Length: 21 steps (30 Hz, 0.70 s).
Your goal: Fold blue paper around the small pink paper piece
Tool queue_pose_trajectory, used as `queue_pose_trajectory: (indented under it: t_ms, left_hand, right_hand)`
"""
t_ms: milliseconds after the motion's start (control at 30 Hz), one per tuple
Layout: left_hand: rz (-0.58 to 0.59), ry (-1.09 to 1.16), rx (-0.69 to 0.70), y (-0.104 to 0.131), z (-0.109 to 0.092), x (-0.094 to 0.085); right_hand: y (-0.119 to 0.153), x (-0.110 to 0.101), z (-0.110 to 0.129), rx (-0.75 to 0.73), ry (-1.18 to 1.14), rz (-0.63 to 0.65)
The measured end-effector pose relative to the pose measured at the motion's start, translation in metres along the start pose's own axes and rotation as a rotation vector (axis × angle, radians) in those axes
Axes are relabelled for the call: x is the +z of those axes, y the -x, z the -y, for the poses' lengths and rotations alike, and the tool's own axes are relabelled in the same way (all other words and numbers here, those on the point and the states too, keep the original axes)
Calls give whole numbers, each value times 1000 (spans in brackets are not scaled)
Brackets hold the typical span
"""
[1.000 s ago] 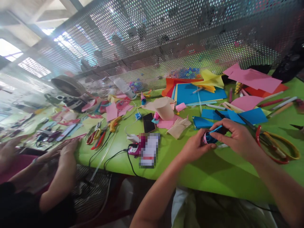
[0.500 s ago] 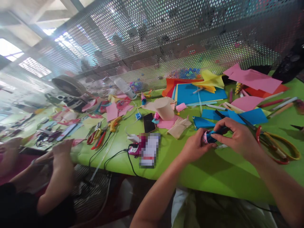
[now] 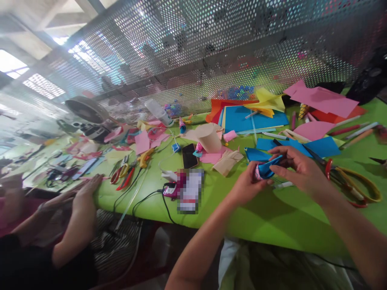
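Note:
Pinched in my left hand [image 3: 249, 184] is a small pink, patterned piece [image 3: 257, 172] with a blue felt-like sheet [image 3: 267, 169] coming out of its right end. Whether the pink piece is a roll or a cone I cannot tell, as my fingers cover much of it. The blue sheet flares out toward my right hand [image 3: 294, 169]. Thumb and fingers of that hand are parted around the sheet's loose edge, close to it or lightly touching. Folded blue pieces [image 3: 256, 155] lie just behind my hands. Scissors with red and yellow handles [image 3: 352, 181] rest beside my right wrist.
Blue sheets [image 3: 242, 119] and pink sheets [image 3: 329, 100] lie at the back. A beige roll [image 3: 208, 137], a dark phone [image 3: 190, 156], a yellow glue gun [image 3: 145, 158] and cables are to the left. A co-worker's hands [image 3: 87, 189] rest at the table's left edge. Perforated metal [image 3: 187, 52] stands behind.
My right fingers have loosened and spread from the blue sheet, which now fans out wider. My left hand keeps its hold. The co-worker's hands have moved slightly right and flattened.

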<state>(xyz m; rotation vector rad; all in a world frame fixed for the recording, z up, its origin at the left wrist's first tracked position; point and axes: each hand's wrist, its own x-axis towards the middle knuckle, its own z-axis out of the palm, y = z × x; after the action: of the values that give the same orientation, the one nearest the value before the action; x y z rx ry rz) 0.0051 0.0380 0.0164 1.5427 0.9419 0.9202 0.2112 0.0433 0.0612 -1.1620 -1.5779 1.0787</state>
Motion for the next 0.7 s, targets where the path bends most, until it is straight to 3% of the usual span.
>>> queue_pose_trajectory:
  t_ms: [167, 700]
  left_hand:
    - [-27, 120, -6, -2, 2, -1]
    - [-48, -21, -25, 3, 1, 1]
  right_hand:
    - [0, -1, -2, 43, -123, 34]
    - [-3, 4, 3, 75, -198, 85]
